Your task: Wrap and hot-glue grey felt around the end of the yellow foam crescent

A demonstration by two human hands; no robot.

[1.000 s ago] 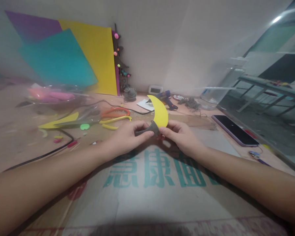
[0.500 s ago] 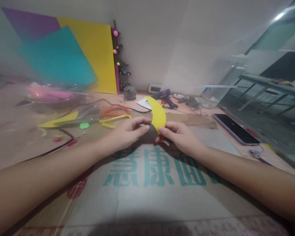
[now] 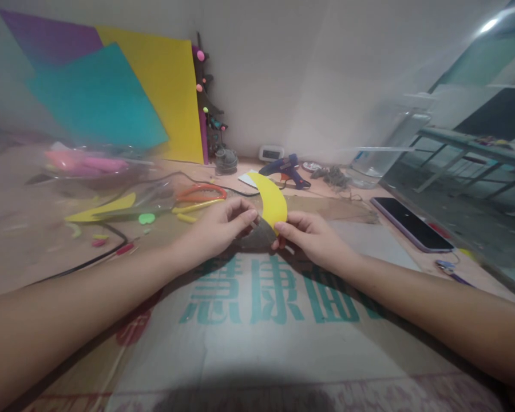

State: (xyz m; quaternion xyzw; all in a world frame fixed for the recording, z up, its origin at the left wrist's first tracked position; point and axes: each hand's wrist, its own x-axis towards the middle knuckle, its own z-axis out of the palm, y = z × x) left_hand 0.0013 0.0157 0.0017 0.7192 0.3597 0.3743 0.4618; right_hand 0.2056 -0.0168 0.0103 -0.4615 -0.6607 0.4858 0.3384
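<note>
Yellow crescent [image 3: 274,200], head view: raised over the counter [image 3: 8,246], lower end pinched by right hand [image 3: 320,237]; left hand [image 3: 212,229] closed, thumb and fingers at the edge of the grey piece [image 3: 260,236] beneath. Best done with light, low fingertip pressure, avoiding creases in the yellow. Forearms angle inward, fingertips near each other

Pale greyish wall [image 3: 257,86] rising behind my desk [image 3: 163,171], blank and plain past leaning coloured sheets. Desktop pinkish, its right edge running diagonally toward me. Beyond it, on my right, dull grey floor [image 3: 455,212], another table [image 3: 472,149] with thin metal-looking legs, small clutter on top. Dark patch and greenish area behind that, blurred. Bright light streak [image 3: 489,25] at upper right; rest of room dim.
</note>
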